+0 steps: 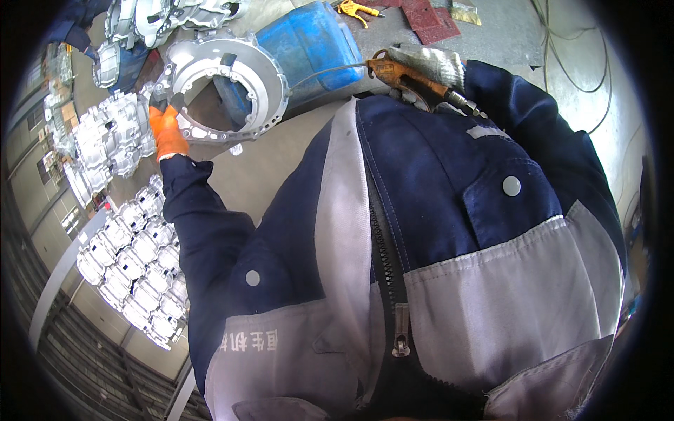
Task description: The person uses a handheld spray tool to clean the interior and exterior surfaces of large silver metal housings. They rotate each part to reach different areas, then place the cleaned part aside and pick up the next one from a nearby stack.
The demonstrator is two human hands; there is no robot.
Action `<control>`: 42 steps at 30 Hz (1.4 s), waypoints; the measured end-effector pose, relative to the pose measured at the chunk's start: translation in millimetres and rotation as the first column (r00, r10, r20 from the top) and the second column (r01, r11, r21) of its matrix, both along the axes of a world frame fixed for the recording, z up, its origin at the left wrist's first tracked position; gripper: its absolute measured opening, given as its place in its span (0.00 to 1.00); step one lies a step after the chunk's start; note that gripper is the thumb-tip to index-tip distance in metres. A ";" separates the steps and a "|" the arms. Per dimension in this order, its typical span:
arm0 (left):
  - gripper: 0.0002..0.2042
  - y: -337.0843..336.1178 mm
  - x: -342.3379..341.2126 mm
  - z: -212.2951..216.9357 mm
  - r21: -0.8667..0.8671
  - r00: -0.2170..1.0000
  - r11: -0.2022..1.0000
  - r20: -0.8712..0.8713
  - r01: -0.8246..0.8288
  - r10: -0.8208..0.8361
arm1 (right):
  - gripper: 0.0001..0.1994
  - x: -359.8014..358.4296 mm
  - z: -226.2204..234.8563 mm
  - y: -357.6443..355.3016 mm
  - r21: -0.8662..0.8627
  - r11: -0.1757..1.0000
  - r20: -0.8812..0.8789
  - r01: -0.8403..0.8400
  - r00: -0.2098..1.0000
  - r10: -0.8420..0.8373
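My left hand (167,130), in an orange glove with dark fingertips, grips the left edge of a ring-shaped metal housing (270,84). The housing is silvery, with a wide round opening and bolt holes around its rim. In a pale, worn glove, my right hand (432,62) is closed around an orange air tool (407,76). From the tool's left end a thin rod reaches to the right rim of the housing; whether it touches is hard to tell. A metal fitting sticks out at the tool's other end. A blue plastic container (309,45) lies behind and partly under the housing.
A yellow air blow gun (359,10) and dark red plates (428,22) lie at the far side. Stacked silvery castings (112,140) stand at left, with more castings (140,259) beyond. Cables (586,88) hang at right. Another person's dark sleeve (70,29) shows at upper left.
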State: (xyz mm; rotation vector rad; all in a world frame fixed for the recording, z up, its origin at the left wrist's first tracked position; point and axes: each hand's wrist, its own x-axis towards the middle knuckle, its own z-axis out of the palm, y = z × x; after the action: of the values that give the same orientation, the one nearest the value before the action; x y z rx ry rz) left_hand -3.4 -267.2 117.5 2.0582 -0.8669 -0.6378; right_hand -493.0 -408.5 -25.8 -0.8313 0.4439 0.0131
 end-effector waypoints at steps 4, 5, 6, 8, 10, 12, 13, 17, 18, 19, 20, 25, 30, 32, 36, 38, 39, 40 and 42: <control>0.22 1.2 5.5 -1.5 0.013 0.998 0.999 -0.039 -0.041 0.041 | 0.27 7.8 12.4 9.8 0.061 0.996 -0.172 0.065 0.984 -0.053; 0.21 1.1 5.6 -1.0 0.028 0.997 0.997 -0.037 -0.066 0.067 | 0.28 9.3 14.0 11.8 0.079 0.991 -0.201 0.105 0.976 -0.087; 0.21 0.7 4.9 -1.3 0.046 0.993 0.994 -0.046 -0.104 0.106 | 0.28 11.9 14.9 13.4 0.086 0.986 -0.205 0.144 0.971 -0.124; 0.20 0.8 2.8 -0.9 0.023 0.997 0.997 -0.032 -0.075 0.076 | 0.28 12.4 16.8 12.3 0.095 0.989 -0.217 0.117 0.972 -0.095; 0.20 0.8 1.3 -0.3 -0.003 0.999 0.999 -0.018 -0.049 0.049 | 0.29 9.1 18.7 6.5 0.106 0.994 -0.200 0.014 0.980 0.008; 0.20 0.2 0.9 -1.5 -0.049 1.000 0.999 -0.012 0.006 -0.007 | 0.29 8.1 18.7 2.6 0.121 0.992 -0.121 -0.032 0.992 0.047; 0.20 -0.1 1.2 -2.3 -0.046 1.000 0.999 -0.018 -0.010 0.009 | 0.30 8.2 17.9 2.6 0.123 0.992 -0.112 -0.021 0.993 0.035; 0.21 0.0 3.5 -3.5 -0.068 0.999 0.998 -0.042 0.008 -0.011 | 0.30 11.1 7.7 6.0 0.113 0.993 -0.152 0.034 0.988 -0.016; 0.22 0.1 3.5 -3.5 -0.082 0.999 0.996 -0.044 0.024 -0.028 | 0.30 11.0 4.0 6.4 0.112 0.994 -0.127 0.012 0.992 0.002; 0.22 -0.2 3.2 -3.2 -0.071 0.999 0.997 -0.042 0.024 -0.027 | 0.30 12.4 0.2 7.7 0.102 0.995 -0.127 0.014 0.992 -0.001; 0.22 -0.3 2.8 -2.8 -0.067 0.998 0.997 -0.046 0.028 -0.031 | 0.30 13.2 -3.3 8.7 0.091 0.996 -0.128 0.016 0.992 -0.004; 0.22 0.8 1.1 0.2 -0.014 0.999 1.000 -0.042 0.008 -0.008 | 0.29 21.3 -9.9 12.7 0.018 0.995 -0.124 0.095 0.988 -0.092; 0.27 2.0 12.2 -0.3 0.120 0.999 0.993 -0.039 -0.024 0.029 | 0.25 16.1 5.6 -1.7 0.187 0.982 -0.140 0.027 0.990 -0.001; 0.29 -1.0 17.2 -4.3 0.003 0.990 0.990 -0.031 0.141 -0.141 | 0.23 16.9 8.2 -2.1 -0.267 0.963 -0.024 -0.048 0.999 0.044; 0.31 -5.8 22.0 -5.9 -0.007 0.966 0.966 0.002 0.258 -0.258 | 0.24 29.6 -5.7 2.8 0.128 0.988 -0.245 0.080 0.968 -0.047; 0.31 -6.4 19.0 -6.1 -0.049 0.966 0.969 -0.076 0.243 -0.247 | 0.27 39.9 -20.8 6.1 0.213 0.966 -0.150 0.146 0.982 -0.116; 0.31 -7.1 17.0 -5.0 -0.058 0.965 0.967 -0.072 0.247 -0.251 | 0.27 43.8 -28.3 7.7 0.179 0.972 -0.159 0.155 0.979 -0.126; 0.30 -7.8 15.3 -4.4 -0.060 0.965 0.967 -0.069 0.247 -0.251 | 0.28 46.8 -35.5 8.5 0.134 0.977 -0.185 0.163 0.973 -0.137; 0.30 -7.8 11.3 -2.1 -0.093 0.953 0.955 -0.082 0.283 -0.291 | 0.28 47.8 -46.1 11.9 0.113 0.960 -0.242 0.255 0.945 -0.222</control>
State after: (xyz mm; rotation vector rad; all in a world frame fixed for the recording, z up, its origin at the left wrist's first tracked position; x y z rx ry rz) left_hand 7.9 -275.0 115.4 1.8298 -1.1292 -0.8359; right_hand -445.1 -396.6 -71.9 -0.6324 0.7498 -0.0852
